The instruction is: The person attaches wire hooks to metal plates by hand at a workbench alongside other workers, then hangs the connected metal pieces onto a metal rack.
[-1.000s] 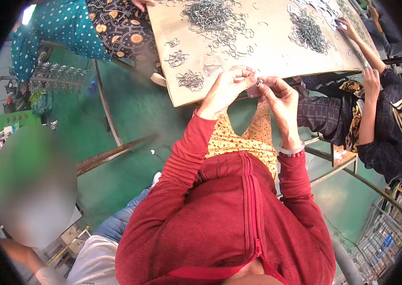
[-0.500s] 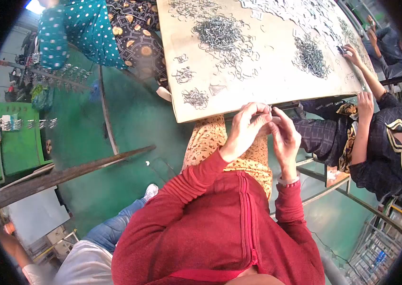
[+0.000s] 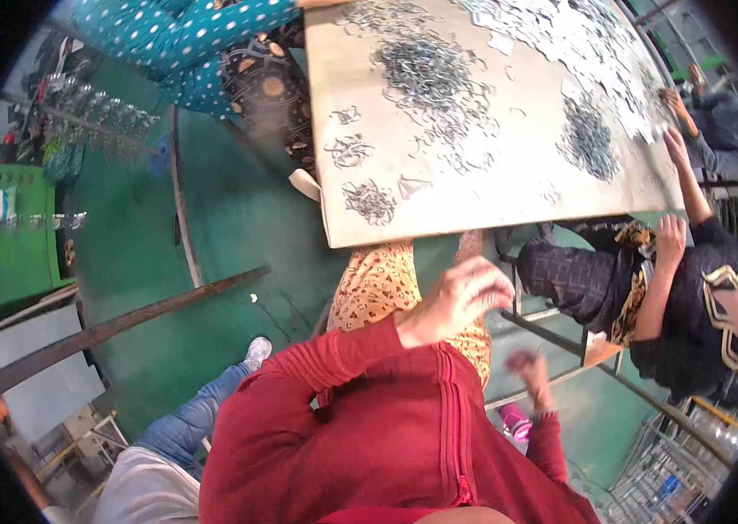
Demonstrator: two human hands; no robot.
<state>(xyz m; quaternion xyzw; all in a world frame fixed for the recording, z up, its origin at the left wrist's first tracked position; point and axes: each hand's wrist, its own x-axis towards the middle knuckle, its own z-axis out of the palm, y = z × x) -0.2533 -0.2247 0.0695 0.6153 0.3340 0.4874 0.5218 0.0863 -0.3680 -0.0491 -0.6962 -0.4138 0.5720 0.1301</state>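
My left hand (image 3: 460, 301) is in the air over my lap, below the near table edge. Its fingers are apart and slightly bent, and I see nothing in them. Lower and to the right hangs my right hand (image 3: 532, 371), beside my patterned trousers, its fingers smeared by motion. On the table (image 3: 491, 205) a small pile of curved metal pieces (image 3: 370, 203) lies nearest my left hand, with a pale scrap (image 3: 413, 185) beside it. Further back spreads a larger heap of similar metal pieces (image 3: 425, 70).
Another metal heap (image 3: 591, 144) and many flat pale pieces (image 3: 574, 39) lie at the table's right and back. Co-workers sit at the right, one in dark clothing (image 3: 692, 297); a person in a dotted teal sleeve (image 3: 212, 35) is at the left. A metal bar (image 3: 142, 323) crosses the left floor.
My hands were together near the table edge, fingertips meeting on something tiny; now they are apart. The right has dropped down and right, the left has lowered. The table appears slightly lower in view.
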